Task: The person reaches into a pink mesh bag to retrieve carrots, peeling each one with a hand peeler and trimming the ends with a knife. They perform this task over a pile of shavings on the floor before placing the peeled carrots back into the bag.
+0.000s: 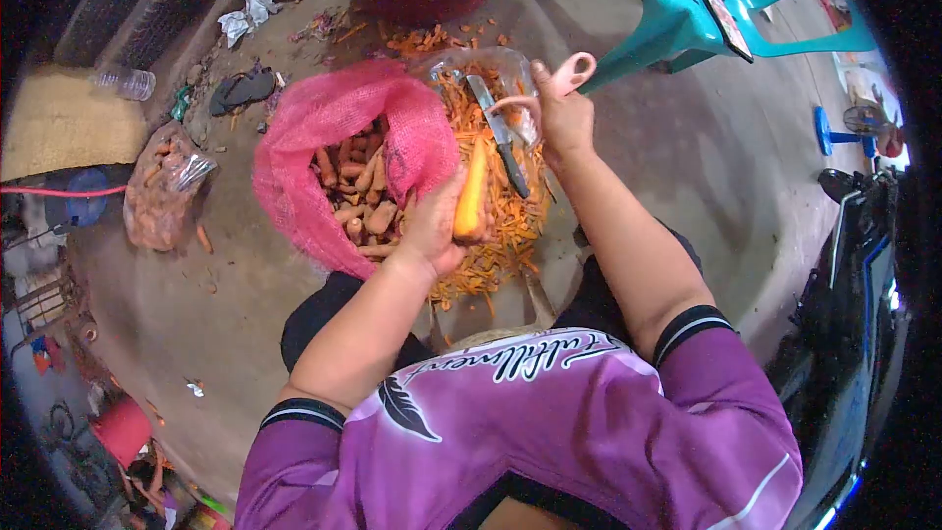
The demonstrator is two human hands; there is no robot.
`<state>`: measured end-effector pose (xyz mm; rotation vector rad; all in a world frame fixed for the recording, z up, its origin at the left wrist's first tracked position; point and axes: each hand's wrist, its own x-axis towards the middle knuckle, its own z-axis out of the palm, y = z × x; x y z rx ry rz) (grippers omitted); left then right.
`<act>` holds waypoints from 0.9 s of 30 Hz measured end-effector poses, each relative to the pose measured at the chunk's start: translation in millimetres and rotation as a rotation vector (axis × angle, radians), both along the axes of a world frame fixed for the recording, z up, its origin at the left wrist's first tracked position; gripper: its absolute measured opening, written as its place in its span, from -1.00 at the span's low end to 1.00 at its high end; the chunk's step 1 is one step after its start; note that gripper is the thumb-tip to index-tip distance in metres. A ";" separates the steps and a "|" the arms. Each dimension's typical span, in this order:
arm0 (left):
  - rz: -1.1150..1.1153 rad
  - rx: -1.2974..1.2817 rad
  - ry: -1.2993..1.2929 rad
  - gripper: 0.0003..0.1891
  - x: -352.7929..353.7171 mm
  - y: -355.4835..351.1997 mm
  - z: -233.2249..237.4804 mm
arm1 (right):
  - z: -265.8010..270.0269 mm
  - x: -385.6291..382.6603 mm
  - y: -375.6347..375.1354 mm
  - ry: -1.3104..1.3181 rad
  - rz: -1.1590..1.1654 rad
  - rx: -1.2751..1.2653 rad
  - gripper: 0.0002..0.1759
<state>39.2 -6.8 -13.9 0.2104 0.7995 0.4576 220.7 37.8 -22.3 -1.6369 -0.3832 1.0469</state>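
Orange carrot (472, 198) gripped by left hand (432, 228), jutting past fingers toward twelve o'clock; right hand (567, 125), at carrot's two o'clock, grips peeler (572, 73).

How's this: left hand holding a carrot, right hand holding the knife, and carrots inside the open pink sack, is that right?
Not quite: in the head view, the right hand holds a pink peeler, while the knife lies on the orange peelings. The rest stands: the left hand holds a carrot, and there are carrots inside the open pink sack.
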 end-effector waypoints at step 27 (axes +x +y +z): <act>0.144 -0.018 0.136 -0.69 4.4 -3.8 -13.7 | 3.2 -41.5 -31.5 -0.038 0.541 -0.105 -0.62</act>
